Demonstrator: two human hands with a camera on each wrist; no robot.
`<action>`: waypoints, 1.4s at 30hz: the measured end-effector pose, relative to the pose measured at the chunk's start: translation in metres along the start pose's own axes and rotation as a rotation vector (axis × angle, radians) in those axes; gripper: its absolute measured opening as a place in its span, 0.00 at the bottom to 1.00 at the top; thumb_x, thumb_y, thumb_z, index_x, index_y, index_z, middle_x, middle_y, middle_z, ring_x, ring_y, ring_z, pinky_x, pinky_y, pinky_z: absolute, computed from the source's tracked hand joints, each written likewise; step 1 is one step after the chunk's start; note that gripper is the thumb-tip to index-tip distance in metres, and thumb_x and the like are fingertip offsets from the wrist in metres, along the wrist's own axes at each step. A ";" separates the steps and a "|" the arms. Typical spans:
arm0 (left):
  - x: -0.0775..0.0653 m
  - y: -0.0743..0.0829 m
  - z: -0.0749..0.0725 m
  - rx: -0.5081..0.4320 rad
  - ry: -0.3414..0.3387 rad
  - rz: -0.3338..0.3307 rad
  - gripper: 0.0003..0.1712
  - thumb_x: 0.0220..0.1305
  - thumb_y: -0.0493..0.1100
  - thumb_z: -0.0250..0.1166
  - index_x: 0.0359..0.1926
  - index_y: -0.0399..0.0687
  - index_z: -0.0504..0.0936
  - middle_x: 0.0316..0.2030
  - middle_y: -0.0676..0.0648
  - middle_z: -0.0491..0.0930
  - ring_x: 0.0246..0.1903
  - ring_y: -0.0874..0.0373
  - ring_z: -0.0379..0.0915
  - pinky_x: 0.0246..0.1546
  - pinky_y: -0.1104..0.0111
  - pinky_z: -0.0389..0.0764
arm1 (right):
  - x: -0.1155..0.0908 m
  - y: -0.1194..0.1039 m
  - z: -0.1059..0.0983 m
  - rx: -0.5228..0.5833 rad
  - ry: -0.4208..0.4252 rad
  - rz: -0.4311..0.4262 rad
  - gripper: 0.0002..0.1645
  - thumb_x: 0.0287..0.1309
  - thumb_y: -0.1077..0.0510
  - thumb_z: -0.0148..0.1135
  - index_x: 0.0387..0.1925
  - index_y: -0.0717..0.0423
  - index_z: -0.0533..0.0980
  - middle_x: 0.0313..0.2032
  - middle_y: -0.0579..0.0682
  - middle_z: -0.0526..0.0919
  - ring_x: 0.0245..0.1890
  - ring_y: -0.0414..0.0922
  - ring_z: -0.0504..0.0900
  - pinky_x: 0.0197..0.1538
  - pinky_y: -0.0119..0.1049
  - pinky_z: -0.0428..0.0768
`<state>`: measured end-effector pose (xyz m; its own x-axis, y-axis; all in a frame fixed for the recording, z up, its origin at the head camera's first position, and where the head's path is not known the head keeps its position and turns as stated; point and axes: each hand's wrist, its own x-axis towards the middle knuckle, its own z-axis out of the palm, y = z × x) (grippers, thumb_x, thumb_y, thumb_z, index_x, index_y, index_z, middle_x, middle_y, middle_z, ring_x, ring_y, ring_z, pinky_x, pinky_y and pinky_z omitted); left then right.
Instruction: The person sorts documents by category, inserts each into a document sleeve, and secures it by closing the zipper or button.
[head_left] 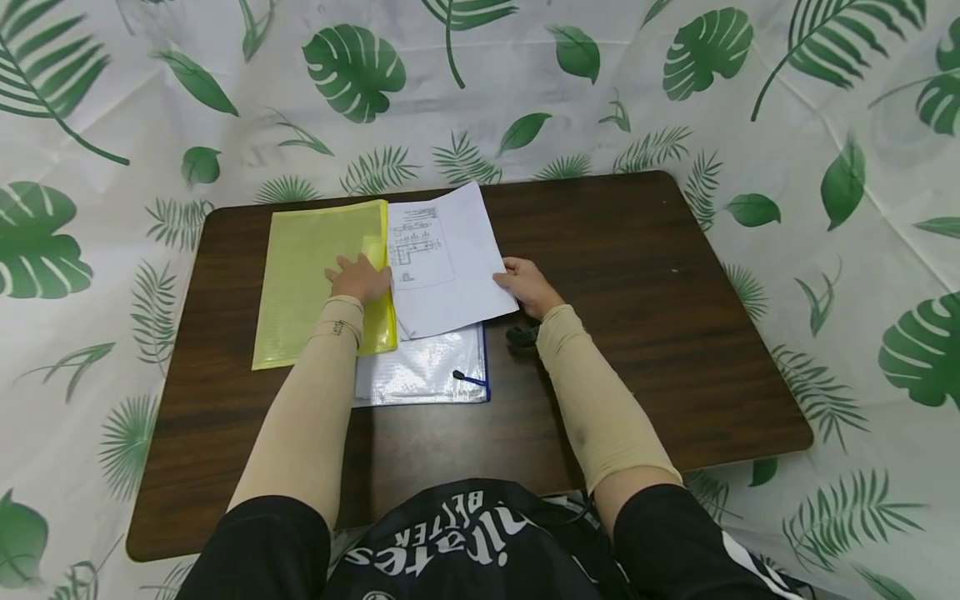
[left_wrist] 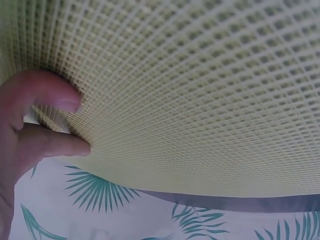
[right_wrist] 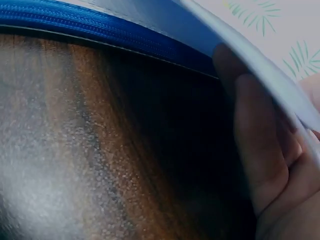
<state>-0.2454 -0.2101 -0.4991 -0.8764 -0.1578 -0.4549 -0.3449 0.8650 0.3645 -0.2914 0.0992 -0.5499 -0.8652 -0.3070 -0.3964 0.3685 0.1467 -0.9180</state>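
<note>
My left hand (head_left: pixel 362 277) rests on a yellow mesh document pouch (head_left: pixel 315 242), fingers spread, close to the pouch's right edge. In the left wrist view, fingertips (left_wrist: pixel 75 145) touch the pouch's grid surface. My right hand (head_left: pixel 531 287) pinches the right edge of white paper sheets (head_left: pixel 457 275), printed with a line drawing and slightly lifted. The sheets' left edge meets the yellow pouch's right edge. Under them lies a clear mesh pouch (head_left: pixel 420 367) with blue edging and a blue zip pull; its zipper (right_wrist: pixel 125 35) shows below my right hand in the right wrist view.
The dark wood-grain table (head_left: pixel 637 333) extends to the right of the sheets. A small black object (head_left: pixel 521 337) is by my right wrist. A white cloth (head_left: pixel 525 83) with green leaf prints surrounds the table.
</note>
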 end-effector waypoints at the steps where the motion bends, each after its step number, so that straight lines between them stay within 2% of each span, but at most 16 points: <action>1: 0.000 0.000 0.000 0.005 0.001 0.001 0.47 0.70 0.63 0.36 0.75 0.35 0.36 0.70 0.22 0.27 0.66 0.17 0.24 0.62 0.31 0.48 | 0.000 0.000 0.000 0.007 -0.003 -0.001 0.26 0.68 0.61 0.54 0.66 0.58 0.67 0.55 0.59 0.79 0.45 0.51 0.83 0.42 0.41 0.83; 14: -0.002 0.002 -0.001 -0.012 -0.015 -0.004 0.47 0.69 0.62 0.37 0.75 0.36 0.35 0.70 0.23 0.25 0.66 0.17 0.22 0.60 0.29 0.47 | -0.003 0.004 0.003 0.032 0.000 -0.021 0.24 0.65 0.65 0.58 0.62 0.60 0.70 0.54 0.60 0.80 0.45 0.51 0.84 0.43 0.41 0.84; 25: -0.002 -0.002 -0.004 -0.006 -0.042 0.040 0.46 0.70 0.62 0.33 0.74 0.33 0.33 0.69 0.22 0.25 0.65 0.16 0.21 0.61 0.29 0.44 | -0.002 0.007 0.005 -0.109 0.022 -0.070 0.18 0.60 0.65 0.63 0.53 0.61 0.76 0.47 0.58 0.81 0.43 0.47 0.79 0.43 0.35 0.80; 31: 0.000 -0.003 -0.004 0.001 -0.049 0.034 0.48 0.70 0.63 0.35 0.74 0.33 0.34 0.69 0.21 0.24 0.65 0.16 0.21 0.61 0.30 0.45 | -0.002 0.005 0.006 -0.173 0.004 -0.049 0.19 0.59 0.61 0.66 0.52 0.57 0.76 0.49 0.55 0.79 0.47 0.48 0.78 0.46 0.39 0.79; 38: 0.001 -0.002 -0.008 0.042 -0.095 0.036 0.52 0.65 0.61 0.45 0.74 0.35 0.33 0.70 0.21 0.24 0.65 0.16 0.23 0.61 0.29 0.45 | 0.000 0.004 0.006 -0.160 0.008 -0.074 0.22 0.61 0.62 0.63 0.58 0.58 0.74 0.52 0.56 0.79 0.48 0.49 0.78 0.49 0.40 0.79; 42: 0.003 -0.003 -0.010 0.080 -0.154 0.033 0.58 0.62 0.62 0.54 0.75 0.37 0.30 0.69 0.22 0.23 0.66 0.17 0.22 0.60 0.29 0.46 | 0.001 0.004 0.007 -0.154 0.007 -0.067 0.23 0.62 0.63 0.62 0.59 0.58 0.73 0.53 0.56 0.78 0.49 0.50 0.78 0.50 0.40 0.79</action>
<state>-0.2507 -0.2185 -0.4938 -0.8229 -0.0588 -0.5651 -0.2832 0.9047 0.3183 -0.2880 0.0928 -0.5545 -0.8888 -0.3146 -0.3334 0.2536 0.2682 -0.9294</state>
